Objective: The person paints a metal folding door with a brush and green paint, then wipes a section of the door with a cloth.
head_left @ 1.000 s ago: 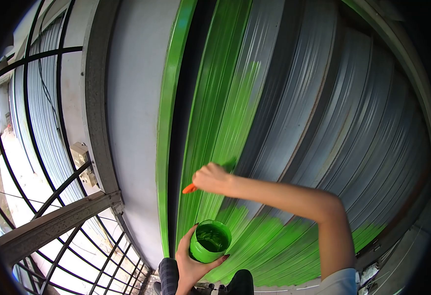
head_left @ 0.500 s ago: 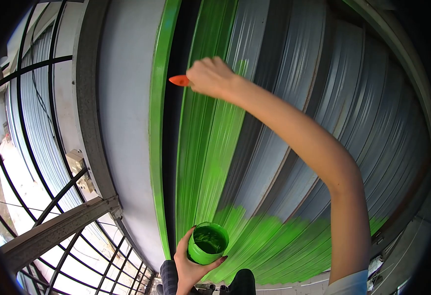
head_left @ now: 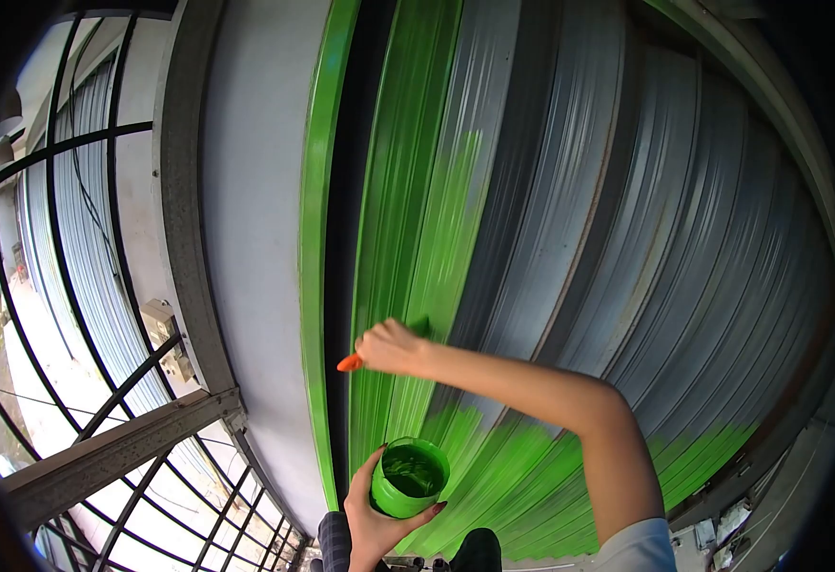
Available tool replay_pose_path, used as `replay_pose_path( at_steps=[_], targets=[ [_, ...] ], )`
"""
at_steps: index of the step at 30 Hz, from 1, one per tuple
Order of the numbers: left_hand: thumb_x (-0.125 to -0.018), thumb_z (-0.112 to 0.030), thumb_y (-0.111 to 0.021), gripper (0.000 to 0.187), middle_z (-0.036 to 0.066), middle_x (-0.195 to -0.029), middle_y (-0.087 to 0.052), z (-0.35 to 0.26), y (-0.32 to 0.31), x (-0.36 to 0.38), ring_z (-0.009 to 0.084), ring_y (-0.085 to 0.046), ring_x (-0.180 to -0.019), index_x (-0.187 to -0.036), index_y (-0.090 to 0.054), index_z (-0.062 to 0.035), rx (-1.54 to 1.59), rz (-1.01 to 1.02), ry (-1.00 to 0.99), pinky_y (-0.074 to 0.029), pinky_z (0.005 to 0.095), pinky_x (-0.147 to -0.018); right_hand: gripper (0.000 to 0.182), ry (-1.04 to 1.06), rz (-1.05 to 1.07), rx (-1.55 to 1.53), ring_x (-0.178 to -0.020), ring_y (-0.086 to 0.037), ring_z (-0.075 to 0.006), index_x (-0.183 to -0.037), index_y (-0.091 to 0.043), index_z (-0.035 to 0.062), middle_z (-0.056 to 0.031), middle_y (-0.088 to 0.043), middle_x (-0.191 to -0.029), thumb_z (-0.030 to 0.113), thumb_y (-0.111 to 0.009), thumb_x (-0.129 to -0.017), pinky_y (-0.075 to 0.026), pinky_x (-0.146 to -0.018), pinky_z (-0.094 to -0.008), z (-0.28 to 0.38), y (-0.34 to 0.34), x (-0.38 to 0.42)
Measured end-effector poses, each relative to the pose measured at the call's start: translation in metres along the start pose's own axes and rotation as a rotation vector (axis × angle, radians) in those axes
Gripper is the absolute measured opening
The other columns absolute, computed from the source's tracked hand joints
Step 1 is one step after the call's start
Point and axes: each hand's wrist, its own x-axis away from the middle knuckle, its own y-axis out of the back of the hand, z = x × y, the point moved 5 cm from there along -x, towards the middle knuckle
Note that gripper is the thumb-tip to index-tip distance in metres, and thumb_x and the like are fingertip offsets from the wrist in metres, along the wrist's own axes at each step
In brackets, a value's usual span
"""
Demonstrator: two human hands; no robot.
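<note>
My right hand (head_left: 391,347) is closed round a paintbrush with an orange handle (head_left: 349,363). Its green-coated bristles (head_left: 419,326) meet a ridged metal panel (head_left: 570,191) on the green strip. Below, my left hand (head_left: 370,515) grips a tub of green paint (head_left: 410,477), its mouth facing up and dark green liquid inside. The panel is green along its left folds and across its lower part. Grey metal shows over the middle and right, with a ragged paint edge between the two colours.
A green upright frame (head_left: 315,238) borders the panel, beside a pale wall (head_left: 255,238). Further left stand black window bars (head_left: 53,191) and a metal crossbar (head_left: 112,453). A switch box (head_left: 165,334) is fixed near the bars. My knees show at the bottom.
My right hand has swept down the green strip with the paintbrush, from high on the panel to just above the tub. The left hand and paint tub stay nearly in place.
</note>
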Motion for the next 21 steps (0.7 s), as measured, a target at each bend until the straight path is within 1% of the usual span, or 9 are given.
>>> replay_pose_path(
  at_steps=[1, 2, 5, 7, 9, 15, 17, 19, 21],
  targets=[
    [-0.049, -0.030, -0.089, 0.088, 0.016, -0.108, -0.060, 0.000, 0.000, -0.002, 0.0257, -0.061, -0.100, -0.121, -0.048, 0.0025, 0.002, 0.004, -0.004, -0.048, 0.0370, -0.089, 0.023, -0.031, 0.059, -0.114, -0.051, -0.063, -0.0227, -0.062, -0.058, 0.0012, -0.0128, -0.060, -0.056, 0.016, -0.060, -0.079, -0.052, -0.046, -0.0350, 0.005, -0.002, 0.002],
    [-0.049, -0.030, -0.089, 0.088, 0.016, -0.108, -0.060, -0.001, 0.001, -0.004, 0.0255, -0.061, -0.099, -0.121, -0.048, 0.0026, 0.004, 0.001, -0.009, -0.048, 0.0371, -0.089, 0.015, -0.150, 0.032, -0.318, -0.052, -0.062, -0.0269, -0.058, -0.059, -0.0021, -0.0148, -0.058, -0.055, 0.008, -0.060, -0.069, -0.051, -0.047, -0.0360, -0.001, 0.000, 0.004],
    [-0.049, -0.030, -0.089, 0.088, 0.016, -0.107, -0.061, -0.003, 0.000, -0.001, 0.0253, -0.061, -0.099, -0.121, -0.048, 0.0028, 0.009, 0.005, -0.004, -0.048, 0.0372, -0.089, 0.019, -0.226, 0.171, -0.301, -0.049, -0.058, -0.0216, -0.064, -0.057, 0.0002, -0.0123, -0.055, -0.053, 0.011, -0.054, -0.078, -0.050, -0.046, -0.0337, -0.039, 0.039, -0.001],
    [-0.049, -0.030, -0.089, 0.088, 0.016, -0.107, -0.061, -0.003, -0.003, -0.003, 0.0253, -0.062, -0.099, -0.120, -0.049, 0.0029, 0.011, 0.000, -0.010, -0.048, 0.0372, -0.089, 0.016, -0.287, 0.143, -0.337, -0.047, -0.055, -0.0211, -0.064, -0.057, -0.0005, -0.0112, -0.052, -0.052, 0.009, -0.053, -0.075, -0.050, -0.046, -0.0345, -0.080, 0.064, -0.002],
    [-0.049, -0.029, -0.089, 0.088, 0.016, -0.106, -0.061, -0.002, -0.006, -0.006, 0.0254, -0.062, -0.098, -0.120, -0.049, 0.0031, 0.017, 0.007, -0.006, -0.049, 0.0371, -0.088, 0.014, -0.292, 0.104, -0.240, -0.058, -0.062, -0.0261, -0.062, -0.060, -0.0008, -0.0142, -0.059, -0.062, 0.012, -0.061, -0.069, -0.053, -0.054, -0.0386, -0.101, 0.098, -0.009],
    [-0.049, -0.029, -0.089, 0.088, 0.016, -0.106, -0.061, 0.002, -0.010, -0.007, 0.0253, -0.062, -0.097, -0.120, -0.048, 0.0042, 0.003, 0.024, -0.006, -0.049, 0.0366, -0.088, 0.014, -0.218, 0.023, 0.229, -0.068, -0.066, -0.0304, -0.069, -0.065, -0.0003, -0.0169, -0.064, -0.069, 0.013, -0.058, -0.070, -0.053, -0.058, -0.0393, -0.135, 0.207, -0.026],
    [-0.049, -0.029, -0.089, 0.088, 0.016, -0.106, -0.061, 0.003, -0.012, -0.008, 0.0253, -0.062, -0.097, -0.120, -0.048, 0.0046, 0.010, 0.025, 0.000, -0.049, 0.0368, -0.088, 0.013, -0.203, -0.045, 0.406, -0.062, -0.064, -0.0304, -0.068, -0.059, -0.0010, -0.0149, -0.060, -0.062, 0.011, -0.055, -0.072, -0.053, -0.056, -0.0407, -0.148, 0.235, -0.032],
    [-0.049, -0.030, -0.089, 0.088, 0.016, -0.106, -0.061, 0.007, -0.014, -0.006, 0.0253, -0.062, -0.097, -0.119, -0.048, 0.0050, 0.021, 0.027, 0.020, -0.049, 0.0370, -0.088, 0.016, -0.201, -0.202, 0.488, -0.067, -0.065, -0.0310, -0.080, -0.060, -0.0017, -0.0152, -0.062, -0.066, 0.012, -0.055, -0.074, -0.053, -0.057, -0.0392, -0.153, 0.262, -0.029],
    [-0.049, -0.030, -0.089, 0.088, 0.017, -0.106, -0.061, 0.009, -0.015, -0.005, 0.0256, -0.062, -0.097, -0.120, -0.048, 0.0051, 0.016, 0.033, 0.022, -0.049, 0.0371, -0.088, 0.018, -0.241, -0.105, 0.581, -0.069, -0.065, -0.0285, -0.088, -0.060, -0.0017, -0.0140, -0.063, -0.068, 0.010, -0.056, -0.074, -0.052, -0.056, -0.0373, -0.161, 0.277, -0.032]
  ],
)
